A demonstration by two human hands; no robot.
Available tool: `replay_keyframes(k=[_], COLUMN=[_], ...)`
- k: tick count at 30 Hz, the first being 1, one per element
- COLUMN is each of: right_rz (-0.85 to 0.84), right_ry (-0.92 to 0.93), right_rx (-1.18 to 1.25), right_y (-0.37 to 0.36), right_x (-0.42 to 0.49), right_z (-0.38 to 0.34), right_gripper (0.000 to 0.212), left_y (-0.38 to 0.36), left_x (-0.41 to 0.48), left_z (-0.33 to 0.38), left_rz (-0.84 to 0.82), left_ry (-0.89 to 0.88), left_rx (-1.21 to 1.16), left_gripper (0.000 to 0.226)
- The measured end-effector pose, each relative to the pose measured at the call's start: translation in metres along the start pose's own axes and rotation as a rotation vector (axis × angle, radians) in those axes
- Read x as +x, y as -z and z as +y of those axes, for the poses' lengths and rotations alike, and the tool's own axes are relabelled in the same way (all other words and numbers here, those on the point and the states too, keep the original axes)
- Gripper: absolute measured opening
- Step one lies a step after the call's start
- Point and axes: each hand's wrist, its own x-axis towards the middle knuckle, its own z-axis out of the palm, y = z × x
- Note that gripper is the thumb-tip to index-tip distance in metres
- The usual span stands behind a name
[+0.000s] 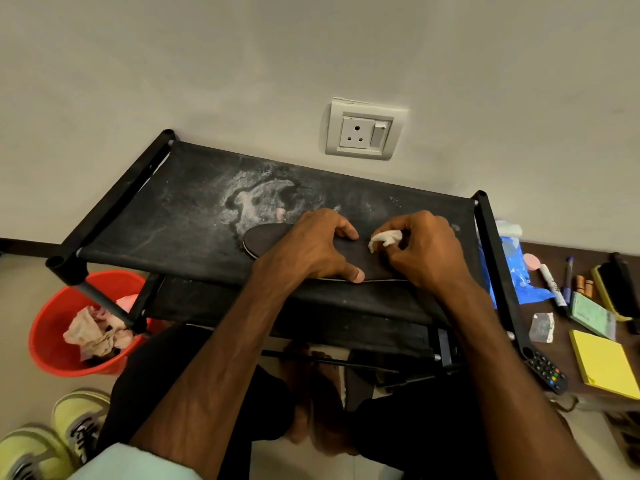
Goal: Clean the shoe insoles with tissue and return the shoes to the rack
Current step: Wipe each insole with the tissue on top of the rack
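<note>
A dark insole (266,239) lies flat on the top shelf of the black shoe rack (180,216), near its front edge. My left hand (308,247) grips the insole across its middle, thumb at the front edge and fingers over the far edge. My right hand (429,251) pinches a small crumpled white tissue (384,239) against the insole's right part. A pair of pale yellow-green sneakers (59,434) stands on the floor at the lower left.
A red bucket (48,341) with used tissues sits left under the rack. On the right are a blue packet (516,268), markers, a yellow notepad (602,368) and a remote (547,370). A wall socket (363,131) is behind the rack.
</note>
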Motion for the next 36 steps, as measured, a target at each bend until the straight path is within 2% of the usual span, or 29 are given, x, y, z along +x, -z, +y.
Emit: replay_keyframes(k=[4,12,15,20,22,31,33,36], right_rz=[-0.025,-0.331,-0.301,0.000,0.036,-0.315,-0.346,-0.296], right_ry=[-0.014,0.098,0.080,-0.004,-0.004,0.185,0.188,0.136], right_rx=[0.025,0.052,0.053,0.031,0.019,0.121,0.094,0.033], right_y=[-0.002,0.022,0.018,-0.004,-0.008,0.015,0.020,0.019], right_x=[0.002,-0.012,-0.012,-0.003,0.002,-0.011,-0.013,-0.010], right_z=[0.001,0.002,0.004,-0.004,-0.008,0.000,0.004,0.009], right_gripper=[0.022,0.018,0.020,0.020,0.020,0.020,0.019,0.018], left_y=[0.000,-0.002,-0.002,-0.001,-0.001,-0.002,-0.002,-0.002], left_x=[0.000,0.001,0.001,0.001,0.001,0.002,0.002,0.003], left_z=[0.000,-0.001,-0.002,-0.002,-0.002,-0.002,-0.003,-0.006], left_rz=[-0.004,0.011,0.015,0.001,0.006,0.014,0.014,0.011], left_ry=[0.014,0.024,0.008,-0.006,-0.008,0.012,0.013,0.004], left_rx=[-0.022,-0.041,-0.021,-0.012,-0.002,-0.045,-0.047,-0.036], left_gripper=[0.070,0.071,0.071,0.070,0.071,0.071,0.070,0.070])
